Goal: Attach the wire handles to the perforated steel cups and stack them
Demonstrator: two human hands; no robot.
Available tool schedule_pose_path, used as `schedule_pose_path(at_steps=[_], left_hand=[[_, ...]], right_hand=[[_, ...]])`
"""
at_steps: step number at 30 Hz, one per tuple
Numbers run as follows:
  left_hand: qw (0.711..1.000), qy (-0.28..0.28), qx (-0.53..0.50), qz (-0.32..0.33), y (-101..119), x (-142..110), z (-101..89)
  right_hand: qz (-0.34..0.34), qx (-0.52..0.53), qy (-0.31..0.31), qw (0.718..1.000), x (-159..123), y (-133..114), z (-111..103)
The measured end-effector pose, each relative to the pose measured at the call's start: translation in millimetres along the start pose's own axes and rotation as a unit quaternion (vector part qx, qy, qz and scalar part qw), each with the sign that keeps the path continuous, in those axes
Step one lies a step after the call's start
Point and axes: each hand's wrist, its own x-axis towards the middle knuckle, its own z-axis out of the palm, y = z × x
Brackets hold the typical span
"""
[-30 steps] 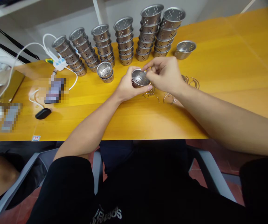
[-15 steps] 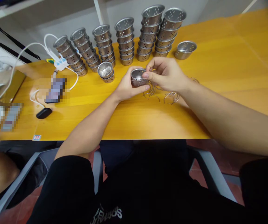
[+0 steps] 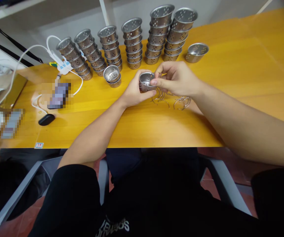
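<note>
My left hand (image 3: 136, 90) is wrapped around a small perforated metal strainer cup (image 3: 146, 86), its mouth tilted up toward me. At the cup's right rim, my right hand (image 3: 175, 78) is closed in a pinch of thumb and forefinger. What those fingertips hold, if anything, is too small to make out. Thin curved metal wires (image 3: 182, 103) lie loose on the table just below and beside my right hand. Two nested strainer cups (image 3: 112, 76) stand to the left of my left hand.
Several tall stacks of strainer cups (image 3: 133, 44) line the back of the yellow table (image 3: 142, 131). A single cup (image 3: 196, 53) stands at the right. Leftward lie a power strip (image 3: 64, 67) with white cables, a blurred-out phone (image 3: 59, 95) and a black oval object (image 3: 46, 119).
My right hand has shifted very slightly at the cup's rim. My left hand and the cup stay nearly still. The bare limb of a person at the left edge has moved.
</note>
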Motion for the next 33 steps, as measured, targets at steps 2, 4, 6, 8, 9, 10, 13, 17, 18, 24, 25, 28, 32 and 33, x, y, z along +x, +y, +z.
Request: schedule_pose_path(at_steps=[2,4,6,8,9,10,13,17,18,24,25,28,32,33], left_hand=[[1.0,-0.003,-0.016,0.006,1,0,-0.3],[0.999,-0.005,-0.031,0.013,0,0,-0.2],[0.999,-0.005,-0.043,0.017,-1,1,0.4],[0.999,-0.003,-0.051,0.014,-1,1,0.7],[0.999,0.0,-0.053,0.01,-2,1,0.5],[0.998,0.005,-0.055,0.005,-2,1,-0.1],[0.998,0.022,-0.05,-0.018,-3,1,-4.6],[0.998,0.034,-0.036,-0.038,-4,0,-12.0],[0.998,0.036,-0.035,-0.04,-3,0,-13.1],[0.997,0.043,-0.025,-0.064,4,0,-14.5],[0.996,0.045,-0.025,-0.07,5,0,-14.6],[0.995,0.049,-0.024,-0.088,7,1,-15.1],[0.995,0.043,-0.019,-0.082,5,1,-14.6],[0.996,0.039,-0.018,-0.072,4,0,-14.3]], right_hand=[[-0.002,-0.007,-0.004,1.0,-1,0,0],[-0.015,-0.02,-0.008,1.0,1,4,-1],[-0.052,-0.034,-0.01,0.998,5,13,-3],[-0.108,-0.042,0.008,0.993,10,26,-6],[-0.135,-0.048,0.024,0.989,13,32,-8],[-0.159,-0.058,0.043,0.985,15,37,-11],[-0.215,-0.133,0.084,0.964,17,47,-18],[-0.25,-0.234,0.088,0.935,12,45,-22],[-0.25,-0.245,0.085,0.933,10,45,-21],[-0.26,-0.29,0.075,0.918,11,45,-23],[-0.261,-0.298,0.073,0.915,11,46,-24],[-0.25,-0.304,0.047,0.918,12,46,-26],[-0.229,-0.293,0.003,0.928,8,43,-23],[-0.22,-0.297,-0.004,0.929,7,43,-22]])
